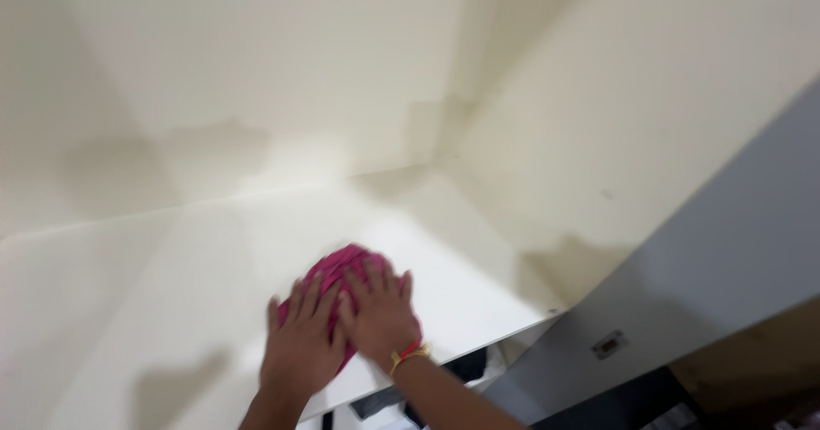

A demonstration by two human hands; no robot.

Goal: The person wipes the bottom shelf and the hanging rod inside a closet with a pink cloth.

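White shelf (478, 298): both hands (342, 332) flat on pink cloth (337, 268).

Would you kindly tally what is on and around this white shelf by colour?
Pink: 1, the bundled cloth under the left hand and right hand
White: 1, the shelf
Grey: 1, the cabinet door
Red and gold: 1, the wristband
Total: 4
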